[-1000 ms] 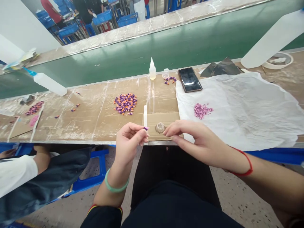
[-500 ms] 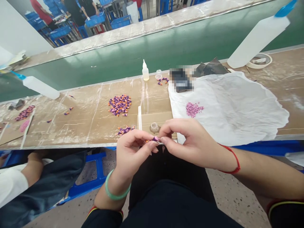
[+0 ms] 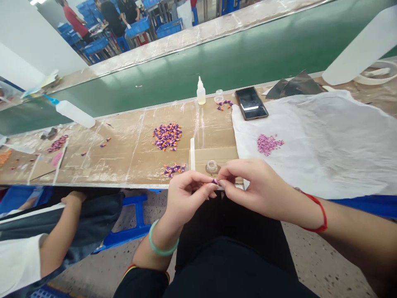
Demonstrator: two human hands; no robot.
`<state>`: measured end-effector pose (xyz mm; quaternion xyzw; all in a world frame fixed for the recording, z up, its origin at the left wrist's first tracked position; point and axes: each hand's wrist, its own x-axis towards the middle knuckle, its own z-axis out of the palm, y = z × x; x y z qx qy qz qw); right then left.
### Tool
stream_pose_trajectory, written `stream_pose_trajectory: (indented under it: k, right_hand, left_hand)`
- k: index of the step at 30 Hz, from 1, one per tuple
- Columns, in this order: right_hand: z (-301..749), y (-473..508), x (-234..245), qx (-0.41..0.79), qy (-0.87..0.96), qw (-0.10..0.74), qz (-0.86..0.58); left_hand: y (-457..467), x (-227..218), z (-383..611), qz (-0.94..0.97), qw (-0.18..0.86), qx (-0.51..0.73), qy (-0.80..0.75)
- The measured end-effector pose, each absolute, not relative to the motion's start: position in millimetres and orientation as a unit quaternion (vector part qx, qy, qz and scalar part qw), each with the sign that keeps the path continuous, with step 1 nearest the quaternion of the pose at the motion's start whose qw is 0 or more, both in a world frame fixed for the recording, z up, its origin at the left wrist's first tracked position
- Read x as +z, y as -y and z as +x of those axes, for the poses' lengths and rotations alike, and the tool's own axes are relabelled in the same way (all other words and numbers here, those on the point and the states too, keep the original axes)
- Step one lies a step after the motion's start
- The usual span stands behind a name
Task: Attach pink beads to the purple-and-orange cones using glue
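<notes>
My left hand [image 3: 187, 196] pinches a small purple piece [image 3: 214, 181] between thumb and forefinger, just over the table's front edge. The thumb and forefinger of my right hand [image 3: 256, 184] are closed at the piece's right end; whatever they grip there is too small and covered to make out. Behind the hands is a small clear round dish [image 3: 212, 167]. A small group of purple-and-orange pieces [image 3: 174, 169] lies left of it, with a larger pile of the same pieces [image 3: 167, 136] farther back. Tiny pink bits [image 3: 269, 144] are heaped on a white cloth [image 3: 313, 153] at right.
A small dropper bottle [image 3: 201, 92], a clear cup [image 3: 218, 96] and a phone [image 3: 251, 103] stand or lie along the back. White bottles with slanted bodies are at left [image 3: 76, 113] and right [image 3: 359, 49]. A co-worker's arm [image 3: 60, 231] is at the left, below the table edge.
The whole view has shifted, so the table and hands appear farther right. Both hands keep their pinch at the small purple piece, with only slight finger movement.
</notes>
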<state>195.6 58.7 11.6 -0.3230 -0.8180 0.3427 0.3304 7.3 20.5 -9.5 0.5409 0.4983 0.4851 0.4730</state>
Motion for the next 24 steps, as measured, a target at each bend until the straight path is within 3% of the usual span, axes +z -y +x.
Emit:
stream_pose_trajectory:
  k: [7, 15, 21, 24]
  right_hand:
    - [228.6, -73.2, -7.4, 0.288, 0.809, 0.318, -0.403]
    - [255.3, -73.2, -6.1, 0.281, 0.75, 0.328, -0.501]
    - [258.7, -70.6, -1.7, 0.288, 0.721, 0.301, -0.554]
    - [259.1, -69.1, -0.2, 0.288, 0.711, 0.287, -0.574]
  left_hand:
    - [-77.7, -43.9, -66.7, 0.643, 0.313, 0.276, -0.641]
    - [-130.9, -43.1, -118.7, 0.718, 0.139, 0.235, -0.641]
    - [-160.8, -52.9, -119.9, 0.792, 0.114, 0.136, -0.584]
    - [-162.0, -52.7, -125.4, 0.808, 0.104, 0.155, -0.558]
